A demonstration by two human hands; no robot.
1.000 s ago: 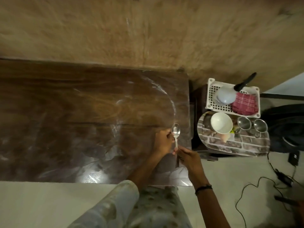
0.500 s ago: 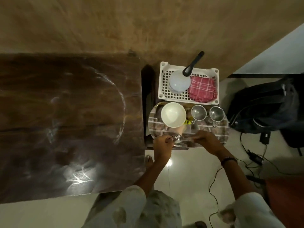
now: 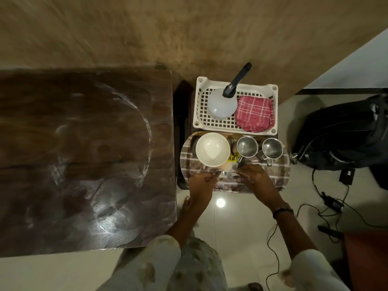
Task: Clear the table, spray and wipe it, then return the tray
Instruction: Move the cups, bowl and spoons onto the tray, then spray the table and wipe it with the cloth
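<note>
A: Spoon (image 3: 223, 174) sits low over tray (image 3: 279, 175); our left hand (image 3: 201, 182) and right hand (image 3: 257, 178) pinch it, fingers narrow.
B: Risk we note: releasing it near the rim, it slides off onto the floor.

spoon (image 3: 223, 174) carried off the table (image 3: 84, 156) (one second ago), now low over the tray (image 3: 279, 177), both hands there
</note>
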